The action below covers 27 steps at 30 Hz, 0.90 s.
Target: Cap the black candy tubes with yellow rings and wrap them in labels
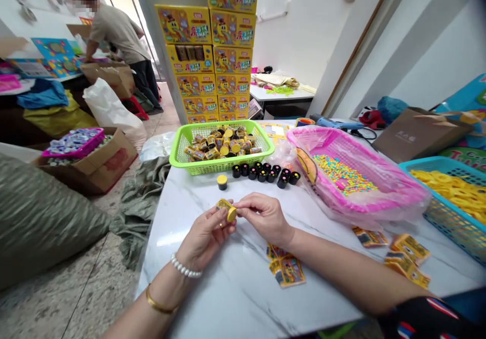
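My left hand holds a small cup with a yellow lid and a printed yellow label, tilted between thumb and fingers. Against the side of this cup, the thumb and forefinger of my right hand are pinched together; what lies between them is too small to make out. One black cup with a yellow lid stands just beyond my hands. Several open black cups with coloured bits inside are grouped behind it. Printed yellow labels lie on the table below my right wrist.
Behind the cups sits a green basket of labelled cups. To the right are a plastic-lined pink basket with colourful beads and a blue basket of yellow lids. More labels lie nearby. Yellow boxes are stacked behind; a person bends at far left.
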Tool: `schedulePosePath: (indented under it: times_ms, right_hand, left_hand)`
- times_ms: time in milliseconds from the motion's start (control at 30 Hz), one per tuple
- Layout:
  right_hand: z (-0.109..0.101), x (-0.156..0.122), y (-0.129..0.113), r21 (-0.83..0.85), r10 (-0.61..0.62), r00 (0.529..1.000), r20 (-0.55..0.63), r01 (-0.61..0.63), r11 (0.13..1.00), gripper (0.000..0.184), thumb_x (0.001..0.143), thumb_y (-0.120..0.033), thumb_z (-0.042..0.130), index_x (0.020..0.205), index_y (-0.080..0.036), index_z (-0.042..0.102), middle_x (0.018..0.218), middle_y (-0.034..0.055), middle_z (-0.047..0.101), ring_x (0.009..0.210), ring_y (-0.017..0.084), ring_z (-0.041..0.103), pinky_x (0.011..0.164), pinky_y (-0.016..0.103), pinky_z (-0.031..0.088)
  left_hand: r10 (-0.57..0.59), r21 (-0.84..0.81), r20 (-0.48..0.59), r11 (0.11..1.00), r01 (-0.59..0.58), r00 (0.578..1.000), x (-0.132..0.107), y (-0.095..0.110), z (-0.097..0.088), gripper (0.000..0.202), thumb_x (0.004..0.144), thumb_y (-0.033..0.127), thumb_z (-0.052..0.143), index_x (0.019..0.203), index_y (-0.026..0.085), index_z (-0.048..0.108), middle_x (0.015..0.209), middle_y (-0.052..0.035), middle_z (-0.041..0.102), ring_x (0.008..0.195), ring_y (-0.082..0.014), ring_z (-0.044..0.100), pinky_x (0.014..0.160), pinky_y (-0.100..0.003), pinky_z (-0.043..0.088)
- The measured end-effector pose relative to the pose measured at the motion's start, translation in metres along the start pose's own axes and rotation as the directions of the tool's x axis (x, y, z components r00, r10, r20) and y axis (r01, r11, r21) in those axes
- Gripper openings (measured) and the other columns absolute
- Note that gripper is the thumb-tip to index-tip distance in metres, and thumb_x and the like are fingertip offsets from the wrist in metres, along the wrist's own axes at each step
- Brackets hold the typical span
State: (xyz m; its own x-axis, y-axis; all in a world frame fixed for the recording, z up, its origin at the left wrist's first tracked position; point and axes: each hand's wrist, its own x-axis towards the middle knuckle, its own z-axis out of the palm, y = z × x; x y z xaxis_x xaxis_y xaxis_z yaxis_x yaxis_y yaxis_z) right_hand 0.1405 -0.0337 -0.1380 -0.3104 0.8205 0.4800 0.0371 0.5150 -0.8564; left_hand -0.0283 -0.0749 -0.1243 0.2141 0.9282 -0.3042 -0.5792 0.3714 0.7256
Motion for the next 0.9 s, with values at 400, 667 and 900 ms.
schedulePosePath:
  times_ms: [400,667,900]
  right_hand:
    - [-0.006,-0.001,-0.006,0.033,0.008,1.000,0.004,-0.008,0.999,0.013,0.077,-0.024,0.077,0.090,-0.025,0.078,0.087,0.0059,0.073,0.083,0.018,0.068,0.074,0.034,0.060]
    - [-0.003,0.004,0.005,0.307,0.417,0.904,0.096,-0.425,0.851,0.023,0.074,-0.033,0.078,0.093,-0.020,0.077,0.093,0.0042,0.070,0.066,0.013,0.068,0.064,0.030,0.061]
    - [-0.011,0.011,0.015,0.491,0.610,0.733,0.300,-0.667,0.560,0.027,0.068,-0.033,0.082,0.088,-0.015,0.075,0.084,0.0043,0.073,0.065,0.011,0.066,0.063,0.026,0.059]
  left_hand:
    - [-0.102,-0.121,0.053,0.987,0.108,0.993,0.001,-0.008,-0.002,0.026,0.067,0.022,0.085,0.085,0.007,0.072,0.078,-0.0050,0.070,0.068,-0.0094,0.065,0.066,-0.017,0.054]
    - [0.446,0.466,-0.234,0.831,-0.303,0.864,-0.001,-0.012,0.002,0.054,0.066,0.025,0.084,0.113,0.019,0.058,0.103,-0.0070,0.066,0.081,-0.0170,0.066,0.070,-0.029,0.055]
    - [0.229,0.414,0.014,0.885,-0.214,0.973,0.001,0.002,-0.003,0.047,0.074,0.026,0.077,0.119,0.016,0.066,0.102,-0.0094,0.070,0.084,-0.0200,0.066,0.076,-0.032,0.054]
